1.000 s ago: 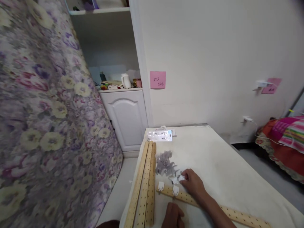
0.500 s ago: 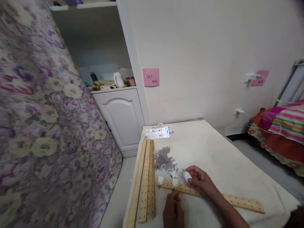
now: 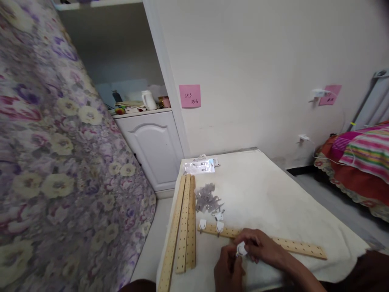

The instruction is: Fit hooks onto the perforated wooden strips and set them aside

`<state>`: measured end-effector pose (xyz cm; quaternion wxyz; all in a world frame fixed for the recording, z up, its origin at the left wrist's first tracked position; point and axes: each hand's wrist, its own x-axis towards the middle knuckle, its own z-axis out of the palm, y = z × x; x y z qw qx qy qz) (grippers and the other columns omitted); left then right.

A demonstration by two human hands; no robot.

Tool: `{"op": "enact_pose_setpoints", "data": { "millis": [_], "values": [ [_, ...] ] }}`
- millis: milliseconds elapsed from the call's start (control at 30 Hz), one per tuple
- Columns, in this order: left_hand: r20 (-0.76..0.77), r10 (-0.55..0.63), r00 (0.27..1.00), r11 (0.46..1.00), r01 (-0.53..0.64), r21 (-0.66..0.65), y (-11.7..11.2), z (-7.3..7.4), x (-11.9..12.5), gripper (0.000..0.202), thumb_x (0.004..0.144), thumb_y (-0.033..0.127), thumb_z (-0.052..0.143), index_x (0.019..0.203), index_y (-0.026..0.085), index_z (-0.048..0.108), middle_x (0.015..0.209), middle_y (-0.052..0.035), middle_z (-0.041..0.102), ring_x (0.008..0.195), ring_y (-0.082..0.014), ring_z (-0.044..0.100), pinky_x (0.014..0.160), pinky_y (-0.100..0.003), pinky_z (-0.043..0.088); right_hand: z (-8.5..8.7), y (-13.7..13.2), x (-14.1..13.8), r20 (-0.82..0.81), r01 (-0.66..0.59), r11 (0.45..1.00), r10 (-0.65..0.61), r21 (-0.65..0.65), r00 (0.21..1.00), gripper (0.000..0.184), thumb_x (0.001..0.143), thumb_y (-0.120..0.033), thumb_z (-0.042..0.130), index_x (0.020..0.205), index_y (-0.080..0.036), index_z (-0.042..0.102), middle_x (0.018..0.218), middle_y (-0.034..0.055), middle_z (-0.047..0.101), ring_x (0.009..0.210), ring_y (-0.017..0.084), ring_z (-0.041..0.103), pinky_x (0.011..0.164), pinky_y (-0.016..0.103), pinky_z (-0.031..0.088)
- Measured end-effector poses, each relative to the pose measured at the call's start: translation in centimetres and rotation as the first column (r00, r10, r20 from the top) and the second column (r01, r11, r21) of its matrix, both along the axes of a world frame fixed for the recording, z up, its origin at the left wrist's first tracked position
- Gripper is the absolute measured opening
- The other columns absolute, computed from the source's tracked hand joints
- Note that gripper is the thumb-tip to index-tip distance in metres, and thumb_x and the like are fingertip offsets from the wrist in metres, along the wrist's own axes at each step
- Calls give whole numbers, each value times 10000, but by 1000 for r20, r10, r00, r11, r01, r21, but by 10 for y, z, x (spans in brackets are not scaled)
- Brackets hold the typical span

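Both my hands meet at the near edge of a white table (image 3: 273, 190). My right hand (image 3: 261, 248) and my left hand (image 3: 226, 267) pinch a small white hook clip (image 3: 241, 248) between their fingertips. They hover over a pale wooden strip with rows of holes (image 3: 291, 244) that lies across the table. Two white clips (image 3: 211, 225) sit on that strip's left end. A heap of several grey clips (image 3: 207, 199) lies just beyond them.
Three more perforated wooden strips (image 3: 184, 227) lie side by side along the table's left edge. A clear packet (image 3: 199, 166) rests at the far end. A floral curtain (image 3: 54, 154) hangs at left, a white cabinet (image 3: 152, 142) behind, a striped bedcover (image 3: 361, 158) at right.
My right hand lifted a white clip from beside the heap and drew it toward me. My left hand rose to meet it. The view shifted slightly, sliding the scene left.
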<state>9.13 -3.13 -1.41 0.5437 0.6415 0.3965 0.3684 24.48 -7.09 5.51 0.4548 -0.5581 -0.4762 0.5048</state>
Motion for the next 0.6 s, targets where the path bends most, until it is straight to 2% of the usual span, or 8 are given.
{"op": "enact_pose_setpoints", "data": {
  "millis": [167, 333, 467, 600],
  "values": [
    [-33, -47, 998, 999, 47, 2, 2, -8, 3, 311, 824, 506, 552, 849, 196, 569, 576, 28, 592, 445, -113, 505, 444, -214, 368, -11, 0, -2, -38, 85, 996, -85, -7, 996, 102, 733, -239, 546, 822, -195, 525, 605, -71, 542, 448, 87, 495, 467, 212, 378],
    [-67, -28, 997, 999, 30, 25, 2, -11, 8, 177, 809, 349, 544, 901, 198, 554, 692, 17, 593, 507, -117, 538, 489, -225, 413, -10, 9, 11, 147, 150, 982, -165, 113, 975, 95, 779, -236, 506, 801, -179, 579, 622, -40, 559, 562, 118, 505, 551, 233, 379],
    [-161, 5, 987, 980, 27, 196, 1, -14, 4, 165, 807, 283, 509, 933, 195, 570, 734, -2, 590, 632, -149, 572, 607, -257, 461, -10, 24, 22, 300, 148, 977, -189, 153, 935, 150, 768, -210, 500, 817, -168, 636, 669, -15, 588, 638, 141, 522, 613, 250, 386],
    [-264, 17, 964, 902, 100, 421, 7, -11, -4, 185, 855, 235, 426, 952, 194, 578, 821, -47, 619, 757, -182, 598, 708, -300, 486, -20, 39, 25, 338, 149, 979, -187, 137, 922, 186, 754, -199, 495, 832, -155, 657, 654, -6, 592, 623, 147, 525, 594, 249, 377]
  ]
}}
